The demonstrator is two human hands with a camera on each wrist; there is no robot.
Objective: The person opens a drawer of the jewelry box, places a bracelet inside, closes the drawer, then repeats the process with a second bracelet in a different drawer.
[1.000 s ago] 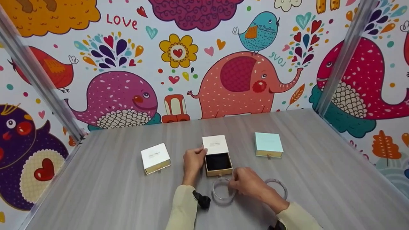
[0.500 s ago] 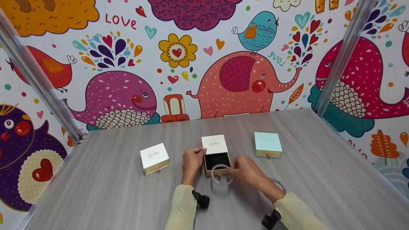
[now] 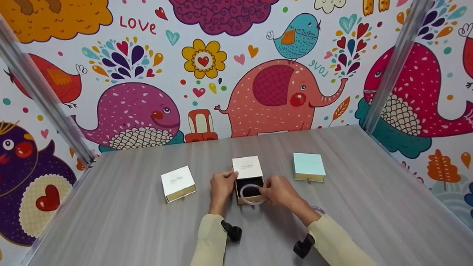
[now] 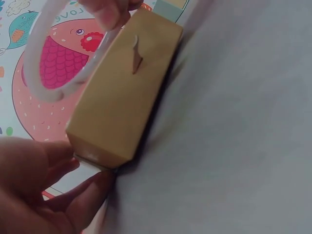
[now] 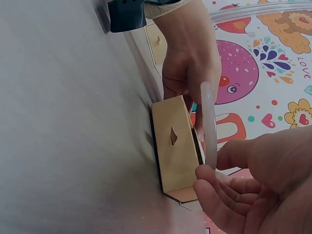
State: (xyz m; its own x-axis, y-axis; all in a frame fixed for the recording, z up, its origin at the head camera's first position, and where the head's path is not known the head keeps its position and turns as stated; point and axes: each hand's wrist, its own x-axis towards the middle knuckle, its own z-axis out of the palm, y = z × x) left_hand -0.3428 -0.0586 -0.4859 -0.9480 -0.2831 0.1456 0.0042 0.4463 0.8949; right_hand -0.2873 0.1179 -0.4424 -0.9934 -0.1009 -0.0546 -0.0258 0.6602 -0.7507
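**Ana:** What fills the view?

**Ben:** The patterned wall [image 3: 207, 98], then the desk [image 3: 129, 229], then two pale sleeves [image 3: 212, 238]. Three boxes stand on the desk: a white box [image 3: 179, 181] at left, a mint box [image 3: 309, 163] at right, and between them the middle box [image 3: 247, 164], its drawer [image 4: 124, 92] drawn out toward the person.

**Ana:** And the hands?

**Ben:** The left hand [image 3: 223, 188] grips the side of the middle box with bent fingers. The right hand [image 3: 279, 189] pinches the clear bangle [image 5: 208, 126] between thumb and fingertips; in the head view, it overlaps the drawer's dark lining [image 3: 247, 181]. A second bangle [image 3: 318, 210] lies on the desk by the right wrist.

**Ana:** What could go wrong?

**Ben:** The bangle is tilted, nearly edge-on in the right wrist view, so I'd expect it to catch the drawer's rim if lowered that way. Pinched at one spot, a smooth ring may also swivel or slip. Should the left hand slacken, a knock could skid the box.

**Ana:** What can't you make out?

**Ben:** Whether the bangle's lower edge touches the drawer. Most of the second bangle is behind the right wrist. The lid print is too small to read. The little pull tab [image 5: 174, 135] shows clearly only from the wrists.
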